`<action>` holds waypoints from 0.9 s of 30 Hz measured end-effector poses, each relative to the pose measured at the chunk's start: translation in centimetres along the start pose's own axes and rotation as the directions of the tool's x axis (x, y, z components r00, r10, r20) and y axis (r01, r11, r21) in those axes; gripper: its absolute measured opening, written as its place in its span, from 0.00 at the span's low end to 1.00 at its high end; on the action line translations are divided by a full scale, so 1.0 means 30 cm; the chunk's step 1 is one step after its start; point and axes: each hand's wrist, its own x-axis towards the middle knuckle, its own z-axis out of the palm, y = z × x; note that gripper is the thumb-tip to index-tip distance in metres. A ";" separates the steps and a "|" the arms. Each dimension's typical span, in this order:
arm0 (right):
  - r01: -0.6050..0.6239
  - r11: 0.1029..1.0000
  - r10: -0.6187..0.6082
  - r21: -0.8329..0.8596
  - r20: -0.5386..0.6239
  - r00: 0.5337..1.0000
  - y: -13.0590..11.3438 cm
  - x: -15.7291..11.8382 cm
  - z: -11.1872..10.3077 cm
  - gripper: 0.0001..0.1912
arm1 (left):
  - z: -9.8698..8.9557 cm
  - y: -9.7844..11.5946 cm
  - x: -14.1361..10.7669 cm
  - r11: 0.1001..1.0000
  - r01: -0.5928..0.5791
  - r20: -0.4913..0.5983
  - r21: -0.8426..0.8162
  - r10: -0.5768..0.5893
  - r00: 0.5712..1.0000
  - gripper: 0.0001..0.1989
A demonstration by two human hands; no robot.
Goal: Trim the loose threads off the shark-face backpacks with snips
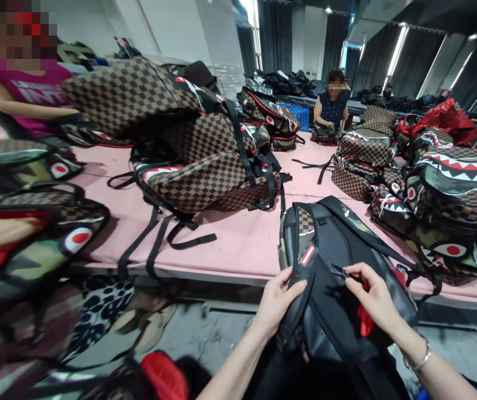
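Note:
A black backpack [334,244] with brown checkered and camouflage side panels lies back side up at the near edge of the pink table, toward my body. My left hand [277,297] pinches the edge of its padded shoulder strap [302,294], just below a small red and white label [308,254]. My right hand [369,294] is closed around small dark thread snips [342,271], their tips pointing left above the back panel. Below that hand hangs a piece of red material [365,321]; whether the hand holds it I cannot tell.
Checkered backpacks [196,172] are heaped on the pink table [238,244] ahead, straps trailing over its edge. More shark-face backpacks [455,222] crowd the right. At left, a co-worker's hand [5,236] reaches into another bag. Another person [332,105] sits across the table.

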 end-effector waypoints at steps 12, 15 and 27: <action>0.532 0.767 -0.458 -0.358 0.276 0.845 -0.029 0.045 0.119 0.11 | 0.004 -0.058 -0.104 0.981 0.008 -0.162 -0.193 -0.040 0.986 0.21; 0.521 0.754 -0.450 -0.401 0.263 0.854 -0.024 0.033 0.125 0.12 | 0.015 -0.057 -0.100 0.980 0.003 -0.174 -0.197 -0.038 0.984 0.20; 0.482 0.757 -0.440 -0.441 0.201 0.875 -0.019 0.035 0.128 0.12 | 0.033 -0.066 -0.095 0.983 -0.009 -0.193 -0.182 -0.027 0.981 0.20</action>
